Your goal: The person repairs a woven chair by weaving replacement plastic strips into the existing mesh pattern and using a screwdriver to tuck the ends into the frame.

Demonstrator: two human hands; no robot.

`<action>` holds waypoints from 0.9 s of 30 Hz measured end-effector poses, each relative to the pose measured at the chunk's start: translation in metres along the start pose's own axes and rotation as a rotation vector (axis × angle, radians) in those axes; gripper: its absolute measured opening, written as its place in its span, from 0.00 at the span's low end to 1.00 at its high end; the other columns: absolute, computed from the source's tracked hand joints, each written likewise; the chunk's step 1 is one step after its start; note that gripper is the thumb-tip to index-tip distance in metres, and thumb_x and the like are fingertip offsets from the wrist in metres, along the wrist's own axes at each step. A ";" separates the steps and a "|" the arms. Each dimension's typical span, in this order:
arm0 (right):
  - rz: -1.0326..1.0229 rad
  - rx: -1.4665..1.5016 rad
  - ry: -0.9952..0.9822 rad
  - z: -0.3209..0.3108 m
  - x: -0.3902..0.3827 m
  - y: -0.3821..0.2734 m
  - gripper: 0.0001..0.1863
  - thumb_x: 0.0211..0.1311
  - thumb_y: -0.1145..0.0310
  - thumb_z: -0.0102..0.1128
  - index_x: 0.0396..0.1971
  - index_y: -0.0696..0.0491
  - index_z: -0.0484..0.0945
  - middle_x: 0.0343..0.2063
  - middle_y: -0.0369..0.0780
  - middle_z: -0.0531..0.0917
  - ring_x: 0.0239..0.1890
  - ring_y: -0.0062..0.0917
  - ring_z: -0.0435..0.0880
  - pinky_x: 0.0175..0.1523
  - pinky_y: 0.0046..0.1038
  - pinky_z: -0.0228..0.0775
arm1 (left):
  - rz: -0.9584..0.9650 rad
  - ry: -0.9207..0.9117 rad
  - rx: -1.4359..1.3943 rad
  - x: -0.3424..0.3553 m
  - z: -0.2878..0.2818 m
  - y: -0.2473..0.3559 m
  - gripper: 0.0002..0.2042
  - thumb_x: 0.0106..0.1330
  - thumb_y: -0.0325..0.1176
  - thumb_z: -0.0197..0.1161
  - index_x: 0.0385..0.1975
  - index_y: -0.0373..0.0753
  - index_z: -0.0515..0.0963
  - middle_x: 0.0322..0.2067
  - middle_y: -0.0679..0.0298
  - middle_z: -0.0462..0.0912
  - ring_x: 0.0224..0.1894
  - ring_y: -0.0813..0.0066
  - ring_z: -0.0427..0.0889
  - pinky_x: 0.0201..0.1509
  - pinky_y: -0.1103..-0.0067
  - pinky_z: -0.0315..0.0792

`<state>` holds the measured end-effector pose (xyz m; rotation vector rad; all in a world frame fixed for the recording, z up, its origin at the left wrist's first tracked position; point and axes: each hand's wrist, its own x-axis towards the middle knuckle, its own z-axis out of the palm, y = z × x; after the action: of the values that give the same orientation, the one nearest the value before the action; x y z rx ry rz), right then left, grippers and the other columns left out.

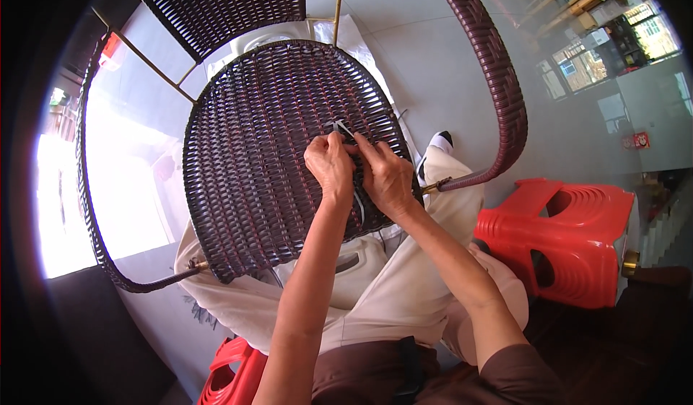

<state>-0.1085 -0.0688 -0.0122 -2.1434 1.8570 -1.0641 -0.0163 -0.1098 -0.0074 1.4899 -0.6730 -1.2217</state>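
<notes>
A dark brown woven wicker chair lies across my lap, its rounded seat (253,138) facing me. My left hand (330,165) is closed in a pinch over the right part of the seat. Beside it my right hand (388,177) is closed too, thumb and fingers meeting near the left fingertips. Between the fingertips a narrow pale strip (346,128) pokes out, its far end against the weave. A thin grey length (359,206) hangs below the hands over the seat; whether it is the same strip is hidden by my fingers.
The chair's wrapped armrest (502,80) curves past on the right; a thinner loop (81,159) bends round on the left. Its woven backrest (227,4) is at the far side. A red plastic stool (570,214) lies at the right, another red plastic piece (234,376) below left.
</notes>
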 end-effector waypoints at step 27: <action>0.001 0.034 0.057 0.002 -0.002 0.000 0.17 0.52 0.78 0.54 0.44 0.55 0.77 0.22 0.43 0.77 0.20 0.36 0.78 0.23 0.32 0.69 | 0.029 0.022 0.035 0.003 0.003 -0.003 0.11 0.60 0.29 0.52 0.24 0.25 0.75 0.14 0.58 0.78 0.10 0.78 0.72 0.13 0.81 0.66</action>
<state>-0.1075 -0.0671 -0.0144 -2.1146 1.8500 -1.1599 -0.0186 -0.1122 -0.0111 1.5155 -0.7016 -1.1756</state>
